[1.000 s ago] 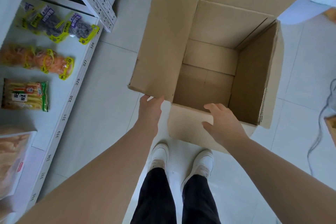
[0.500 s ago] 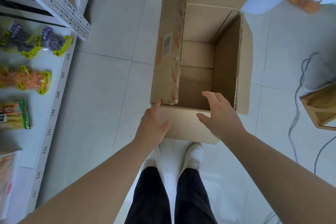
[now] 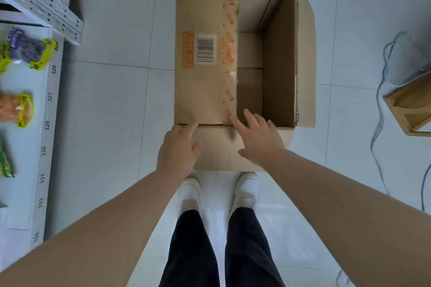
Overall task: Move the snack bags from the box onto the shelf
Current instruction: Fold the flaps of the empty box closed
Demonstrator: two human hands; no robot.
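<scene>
A brown cardboard box [image 3: 279, 53] stands on the floor in front of my feet. Its left flap [image 3: 205, 53], with a barcode label, lies folded over the opening. The uncovered part of the inside shows only bare cardboard. My left hand [image 3: 178, 151] rests with straight fingers on the near flap at the folded flap's corner. My right hand [image 3: 255, 137] lies flat on the near flap, fingertips at the folded flap's edge. Snack bags lie on the white shelf [image 3: 44, 147] at the left: a purple-and-yellow bag [image 3: 25, 50], an orange bag [image 3: 16, 109] and a green bag [image 3: 4, 161].
A perforated metal shelf post [image 3: 42, 7] slants at the top left. A wooden frame [image 3: 410, 107] and grey cables [image 3: 382, 135] lie on the tiled floor at the right. My white shoes [image 3: 219, 193] stand just behind the box.
The left flap has swung from upright down over the box opening. Both hands moved onto the near flap. The view shifted left to right, so the shelf slid toward the left edge.
</scene>
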